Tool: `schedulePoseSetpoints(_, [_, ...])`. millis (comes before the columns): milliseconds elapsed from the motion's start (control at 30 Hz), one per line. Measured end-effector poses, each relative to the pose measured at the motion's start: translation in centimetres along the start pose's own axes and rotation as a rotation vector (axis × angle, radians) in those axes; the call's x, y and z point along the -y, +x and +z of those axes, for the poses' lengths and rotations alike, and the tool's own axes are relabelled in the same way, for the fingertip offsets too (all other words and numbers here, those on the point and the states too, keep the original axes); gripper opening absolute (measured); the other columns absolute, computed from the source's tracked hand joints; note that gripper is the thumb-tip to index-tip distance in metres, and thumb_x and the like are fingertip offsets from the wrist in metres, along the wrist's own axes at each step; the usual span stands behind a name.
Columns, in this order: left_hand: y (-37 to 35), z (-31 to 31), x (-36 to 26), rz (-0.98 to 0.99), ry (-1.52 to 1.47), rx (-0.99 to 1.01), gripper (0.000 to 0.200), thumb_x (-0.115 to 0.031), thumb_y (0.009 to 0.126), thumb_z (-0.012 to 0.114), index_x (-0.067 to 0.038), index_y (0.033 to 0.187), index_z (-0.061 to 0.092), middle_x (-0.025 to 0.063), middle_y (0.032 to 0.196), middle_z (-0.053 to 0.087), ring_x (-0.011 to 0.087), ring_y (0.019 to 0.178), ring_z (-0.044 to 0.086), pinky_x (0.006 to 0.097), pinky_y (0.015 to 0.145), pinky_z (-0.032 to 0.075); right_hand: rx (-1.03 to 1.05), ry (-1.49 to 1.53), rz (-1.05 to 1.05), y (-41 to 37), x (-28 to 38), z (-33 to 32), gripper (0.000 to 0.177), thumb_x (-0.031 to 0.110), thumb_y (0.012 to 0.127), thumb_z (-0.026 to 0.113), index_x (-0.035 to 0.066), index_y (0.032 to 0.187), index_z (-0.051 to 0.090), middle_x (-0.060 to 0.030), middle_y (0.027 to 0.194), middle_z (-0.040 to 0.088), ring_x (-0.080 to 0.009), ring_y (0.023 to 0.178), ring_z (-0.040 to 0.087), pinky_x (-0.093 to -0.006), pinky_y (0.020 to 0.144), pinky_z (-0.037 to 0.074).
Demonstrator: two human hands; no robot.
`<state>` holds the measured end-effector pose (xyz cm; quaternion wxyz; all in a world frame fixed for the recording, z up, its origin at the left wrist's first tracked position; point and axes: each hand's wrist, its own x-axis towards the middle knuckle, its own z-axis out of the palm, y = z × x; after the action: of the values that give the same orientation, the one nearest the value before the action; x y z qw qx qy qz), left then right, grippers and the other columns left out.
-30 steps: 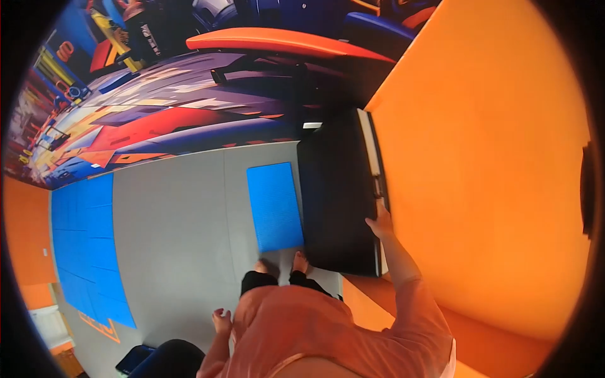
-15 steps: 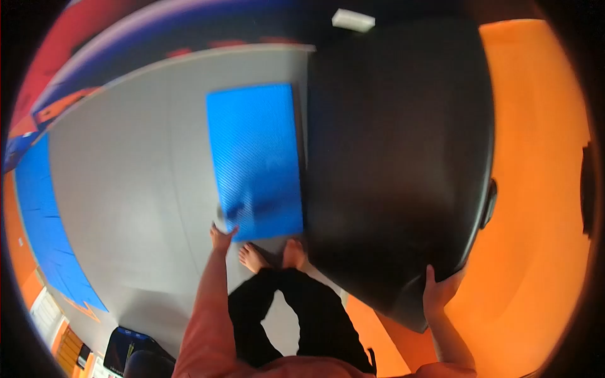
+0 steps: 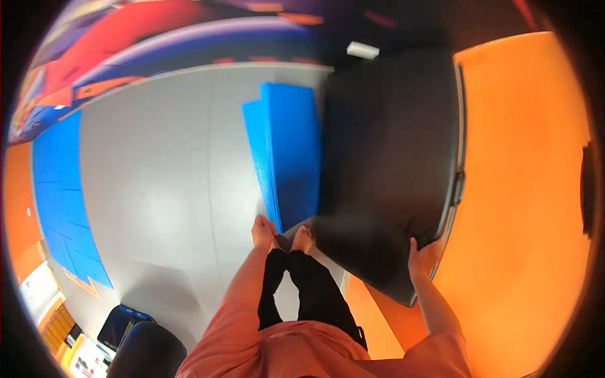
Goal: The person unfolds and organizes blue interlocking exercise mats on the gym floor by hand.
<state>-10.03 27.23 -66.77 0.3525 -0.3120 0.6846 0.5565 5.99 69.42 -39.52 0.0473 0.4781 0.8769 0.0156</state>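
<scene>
Blue mat [image 3: 296,157], beside black panel [image 3: 391,151] on grey floor [image 3: 151,170]: near corner apparently pinched in left hand [image 3: 262,233], fingers bunched. Panel edge: clasped in right hand [image 3: 427,257], thumb on face. Best handled with panel braced, corner grip firm.

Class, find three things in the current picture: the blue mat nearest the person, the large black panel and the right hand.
Blue mat [image 3: 294,151]: head view, on its broad smooth face.
Black panel [image 3: 391,157]: head view, middle of its dark face.
Right hand [image 3: 426,257]: head view, back of the hand.
</scene>
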Motion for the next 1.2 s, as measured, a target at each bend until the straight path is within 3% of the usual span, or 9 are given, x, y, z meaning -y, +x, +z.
schedulePoseSetpoints(200, [-13.0, -13.4, -2.9, 0.689, 0.439, 0.075, 0.017, -0.001, 0.09, 0.061, -0.005, 0.107, 0.058, 0.01, 0.101, 0.064, 0.0248, 0.089, 0.066, 0.0369, 0.083, 0.054, 0.446, -0.103, -0.041, -0.4, -1.9, -5.4, 0.103, 0.032, 0.086, 0.08, 0.002, 0.161, 0.017, -0.0255, 0.158, 0.036, -0.0414, 0.14, 0.044, -0.0482, 0.117, 0.036])
schedulePoseSetpoints(267, [-24.0, -20.1, -6.3, 0.387, 0.361, 0.068, 0.024, -0.002, 0.088, 0.064, -0.006, 0.111, 0.061, 0.0116, 0.106, 0.064, 0.0281, 0.101, 0.065, 0.0367, 0.091, 0.051, 0.512, 0.072, -0.045, 0.7, -4.8, -4.3, 0.097, 0.035, 0.089, 0.077, 0.003, 0.161, 0.02, -0.0239, 0.154, 0.043, -0.0399, 0.137, 0.048, -0.0467, 0.115, 0.039])
schedulePoseSetpoints(400, [-35.2, -37.5, 5.8, 0.218, 0.542, -0.3, 0.025, -0.011, 0.084, 0.069, -0.003, 0.108, 0.063, 0.0145, 0.109, 0.068, 0.0308, 0.107, 0.064, 0.0412, 0.096, 0.05, 0.864, 0.461, -0.001, -4.8, -8.3, -7.8, 0.082, 0.044, 0.095, 0.068, 0.003, 0.157, 0.032, -0.0217, 0.145, 0.055, -0.0344, 0.129, 0.058, -0.0414, 0.105, 0.047])
schedulePoseSetpoints(433, [-38.8, -40.7, 5.1, 0.031, 0.889, -0.309, 0.02, -0.012, 0.084, 0.07, -0.001, 0.1, 0.065, 0.0149, 0.1, 0.07, 0.0325, 0.098, 0.067, 0.0441, 0.09, 0.053, 0.879, 0.437, -0.025, -6.8, -8.6, -9.5, 0.076, 0.045, 0.097, 0.066, 0.004, 0.155, 0.039, -0.0204, 0.147, 0.054, -0.0302, 0.125, 0.06, -0.0386, 0.096, 0.052])
schedulePoseSetpoints(467, [-39.9, -45.0, 8.9, 0.299, 1.458, -0.257, 0.017, -0.016, 0.085, 0.071, 0.001, 0.088, 0.067, 0.0144, 0.088, 0.072, 0.0324, 0.088, 0.069, 0.0471, 0.083, 0.055, 0.931, 0.514, 0.0, -9.0, -7.6, -13.6, 0.072, 0.044, 0.098, 0.065, 0.006, 0.154, 0.041, -0.0202, 0.146, 0.055, -0.0306, 0.125, 0.059, -0.039, 0.097, 0.051])
schedulePoseSetpoints(533, [-45.9, -47.9, 10.6, 0.119, 0.559, -0.572, 0.019, -0.016, 0.087, 0.068, 0.002, 0.093, 0.068, 0.0145, 0.091, 0.073, 0.031, 0.087, 0.069, 0.0468, 0.08, 0.055, 0.947, 0.506, -0.03, -12.6, -8.2, -16.8, 0.072, 0.044, 0.096, 0.066, 0.002, 0.151, 0.045, -0.0194, 0.144, 0.056, -0.0308, 0.121, 0.062, -0.039, 0.093, 0.053])
schedulePoseSetpoints(767, [-44.9, -40.3, 10.2, -0.172, -0.056, -0.404, 0.038, -0.021, 0.092, 0.065, -0.001, 0.122, 0.054, 0.0077, 0.091, 0.06, 0.0227, 0.077, 0.062, 0.0401, 0.063, 0.057, 0.792, 0.484, -0.168, -16.6, -14.7, -17.0, 0.067, 0.045, 0.097, 0.065, 0.002, 0.147, 0.049, -0.0223, 0.144, 0.056, -0.0365, 0.134, 0.054, -0.0416, 0.109, 0.045])
schedulePoseSetpoints(900, [-42.4, -30.5, 7.2, 0.174, 0.604, 0.096, 0.045, -0.027, 0.093, 0.065, 0.001, 0.128, 0.057, 0.0173, 0.111, 0.069, 0.0248, 0.099, 0.067, 0.0402, 0.078, 0.058, 0.795, 0.548, 0.005, -17.0, -18.9, -16.5, 0.064, 0.044, 0.096, 0.066, 0.002, 0.143, 0.053, -0.0217, 0.136, 0.063, -0.0368, 0.128, 0.059, -0.0422, 0.106, 0.048])
schedulePoseSetpoints(1200, [-49.8, -27.5, 4.1, 0.202, 0.618, -0.068, 0.041, -0.034, 0.093, 0.064, 0.001, 0.115, 0.066, 0.0187, 0.112, 0.073, 0.0311, 0.103, 0.069, 0.0422, 0.094, 0.052, 0.79, 0.694, -0.165, -18.6, -16.4, -16.6, 0.054, 0.034, 0.099, 0.063, -0.004, 0.137, 0.056, -0.0219, 0.137, 0.061, -0.0346, 0.127, 0.059, -0.0409, 0.106, 0.047])
